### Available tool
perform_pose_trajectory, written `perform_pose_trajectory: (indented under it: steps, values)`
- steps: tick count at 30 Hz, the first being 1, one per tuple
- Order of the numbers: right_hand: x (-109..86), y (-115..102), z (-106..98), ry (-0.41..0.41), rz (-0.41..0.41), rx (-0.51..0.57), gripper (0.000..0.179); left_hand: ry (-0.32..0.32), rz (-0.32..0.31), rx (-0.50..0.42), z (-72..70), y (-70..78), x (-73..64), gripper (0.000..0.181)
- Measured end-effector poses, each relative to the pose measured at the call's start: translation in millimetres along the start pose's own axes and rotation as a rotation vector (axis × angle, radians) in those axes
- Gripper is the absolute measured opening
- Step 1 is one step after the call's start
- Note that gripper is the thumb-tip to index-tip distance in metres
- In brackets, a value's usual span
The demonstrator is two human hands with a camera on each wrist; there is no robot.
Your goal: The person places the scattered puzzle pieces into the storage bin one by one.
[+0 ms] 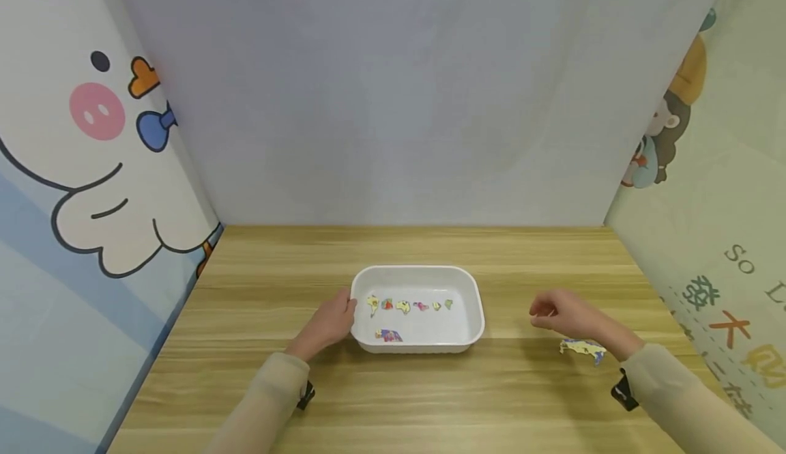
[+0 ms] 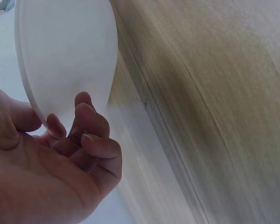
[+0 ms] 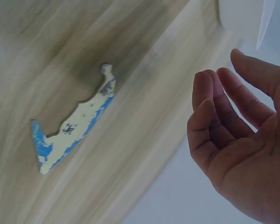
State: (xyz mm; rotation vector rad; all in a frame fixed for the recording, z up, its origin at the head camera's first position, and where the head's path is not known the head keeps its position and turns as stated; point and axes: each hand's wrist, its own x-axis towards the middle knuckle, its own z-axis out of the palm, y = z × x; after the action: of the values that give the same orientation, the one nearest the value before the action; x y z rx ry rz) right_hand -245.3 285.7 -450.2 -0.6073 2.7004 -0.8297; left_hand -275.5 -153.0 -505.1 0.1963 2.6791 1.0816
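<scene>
My left hand [image 1: 327, 320] grips the left end of a white rectangular tray [image 1: 424, 348] on the wooden table. In the left wrist view, its thumb lies at the rim while the other fingers curl along the tray's outer wall. To the tray's right, my right hand [image 1: 566, 312] hovers over the table, fingers loosely bent and nothing between them. Near that hand lies a flat puzzle-like piece [image 3: 77, 126], cream with blue edges and an irregular outline. Inside the tray, several small colourful pieces form a row, and a purple piece [image 1: 390, 336] sits toward the front left.
The wooden table [image 1: 276, 256] reaches back to a pale grey curtain [image 1: 393, 99]. A cloth with a cartoon bird [image 1: 123, 188] hangs at the left, and a light green printed cloth [image 1: 706, 222] at the right.
</scene>
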Motion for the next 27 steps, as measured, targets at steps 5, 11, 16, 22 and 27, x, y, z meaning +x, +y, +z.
perform_pose_trajectory:
  steps: [5,11,16,22,27]
  values:
    - [-5.9,9,2,-0.004,0.007,-0.02,0.016,-0.002,-0.008,-0.006,-1.2,-0.1,-0.7,0.026]
    - [-14.3,24,1,-0.017,0.03,-0.042,0.017,0.003,-0.005,0.005,-1.3,-1.7,-0.7,0.025]
    - [-22.4,35,-1,-0.017,0.041,-0.066,0.02,0.0,-0.009,0.012,-2.8,-0.3,-1.8,0.028]
    - [-34.6,41,-1,-0.042,0.133,-0.176,0.027,-0.014,-0.009,0.001,-3.5,1.4,-2.6,0.035]
    - [-40.8,48,-2,-0.024,0.185,-0.221,0.029,-0.018,-0.014,-0.005,-3.5,1.7,-2.8,0.036]
